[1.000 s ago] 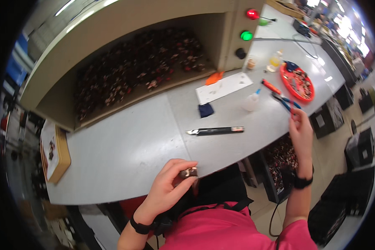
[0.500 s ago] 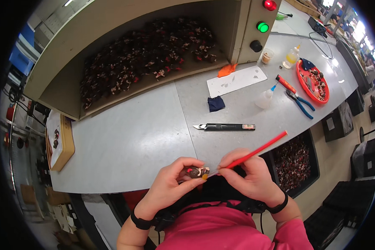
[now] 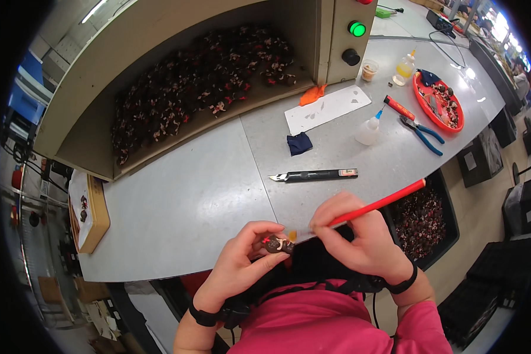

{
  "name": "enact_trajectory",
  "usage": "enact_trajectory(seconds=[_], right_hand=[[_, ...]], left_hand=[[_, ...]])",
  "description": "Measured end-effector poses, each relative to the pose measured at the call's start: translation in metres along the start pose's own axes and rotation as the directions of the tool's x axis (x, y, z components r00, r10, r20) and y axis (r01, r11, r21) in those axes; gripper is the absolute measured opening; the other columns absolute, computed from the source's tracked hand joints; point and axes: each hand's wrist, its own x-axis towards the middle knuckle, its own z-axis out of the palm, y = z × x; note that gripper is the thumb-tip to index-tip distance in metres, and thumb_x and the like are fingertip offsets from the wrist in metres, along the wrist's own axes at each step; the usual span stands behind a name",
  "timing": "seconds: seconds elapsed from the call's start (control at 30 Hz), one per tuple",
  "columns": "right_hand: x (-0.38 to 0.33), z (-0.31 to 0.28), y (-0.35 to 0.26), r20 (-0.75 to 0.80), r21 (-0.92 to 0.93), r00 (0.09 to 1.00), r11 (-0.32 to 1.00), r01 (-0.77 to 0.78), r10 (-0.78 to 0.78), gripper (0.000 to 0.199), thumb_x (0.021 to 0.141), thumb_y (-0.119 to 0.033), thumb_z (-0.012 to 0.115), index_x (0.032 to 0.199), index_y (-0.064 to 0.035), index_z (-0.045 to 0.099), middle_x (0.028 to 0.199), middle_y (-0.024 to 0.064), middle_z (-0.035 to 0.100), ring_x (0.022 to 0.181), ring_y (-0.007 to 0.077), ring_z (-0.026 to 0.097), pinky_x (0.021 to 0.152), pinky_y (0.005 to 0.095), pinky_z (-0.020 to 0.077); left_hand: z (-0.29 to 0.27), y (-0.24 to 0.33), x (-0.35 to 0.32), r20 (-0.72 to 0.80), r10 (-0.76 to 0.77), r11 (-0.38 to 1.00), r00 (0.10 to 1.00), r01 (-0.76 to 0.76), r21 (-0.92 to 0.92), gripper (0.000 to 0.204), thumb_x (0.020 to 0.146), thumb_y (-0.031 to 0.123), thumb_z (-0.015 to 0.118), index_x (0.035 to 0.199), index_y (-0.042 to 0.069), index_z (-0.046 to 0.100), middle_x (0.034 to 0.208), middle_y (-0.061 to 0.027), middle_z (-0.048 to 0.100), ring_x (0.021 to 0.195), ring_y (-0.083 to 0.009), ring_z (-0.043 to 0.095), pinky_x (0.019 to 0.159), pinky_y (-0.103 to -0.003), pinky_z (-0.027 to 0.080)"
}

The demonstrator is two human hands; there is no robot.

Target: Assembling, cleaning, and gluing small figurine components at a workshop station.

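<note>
Blk craft knife point(image 3: 321, 175) lies flat on the grey table point(image 3: 177, 200), blade end L. L hand point(image 3: 242, 256), on wearer's side of knife & a bit L of its blade, is half-curled, thumb + fingers pinching a small dk brown pc point(image 3: 275, 245) w/ red & cream bits; pc sits wearer's side of the blade end. R hand point(image 3: 360, 239), wearer's side of knife's R end, is closed pen-style on a red-handled brush point(image 3: 383, 203), handle slanting up past knife's R end, yellowish tip at the pc, can't tell if touching. Beyond knife: navy cloth point(image 3: 300, 143) near, then wht strip point(image 3: 330, 110) & orange scrap point(image 3: 312, 95). Beyond & R of knife: blue-tipped bottle point(image 3: 368, 133), blue-handled pliers point(image 3: 418, 128), red dish point(image 3: 450, 128) w/ small bits. Well beyond knife, mostly L: beige cabinet point(image 3: 336, 62) w/ many dk pcs, green light point(image 3: 356, 28) lit. Far L of knife: yellowish box point(image 3: 100, 221).
</note>
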Motion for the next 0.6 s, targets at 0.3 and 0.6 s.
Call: enact_trajectory(seconds=[0.3, 0.6], right_hand=[[-0.005, 0.005, -0.001, 0.005, 0.055, 0.999, 0.998, 0.031, -0.032, 0.013, 0.083, 0.002, 0.063, 0.094, -0.0026, 0.058, 0.091, 0.0098, 0.059, 0.082, 0.024, 0.061, 0.071, 0.0316, 0.0491], [-0.006, -0.059, 0.013, -0.539, -0.273, 0.835, 0.916, -0.293, 0.106, 0.018, 0.094, -0.006, 0.053, 0.111, -0.0008, 0.054, 0.077, 0.0035, 0.053, 0.067, 0.0099, 0.053, 0.063, 0.0252, 0.0453]], left_hand=[[0.002, 0.002, -0.001, -0.001, -0.02, 1.0, 1.0, 0.02, -0.01, 0.037, 0.091, 0.001, 0.061, 0.124, 0.001, 0.044, 0.109, -0.0088, 0.061, 0.094, -0.0141, 0.063, 0.087, -0.026, 0.049], [-0.002, -0.005, -0.004, 0.018, 0.062, 0.994, 0.998, -0.061, -0.094, 0.027, 0.091, 0.0, 0.06, 0.116, 0.002, 0.05, 0.112, -0.0092, 0.06, 0.098, -0.0145, 0.061, 0.087, -0.028, 0.048]])
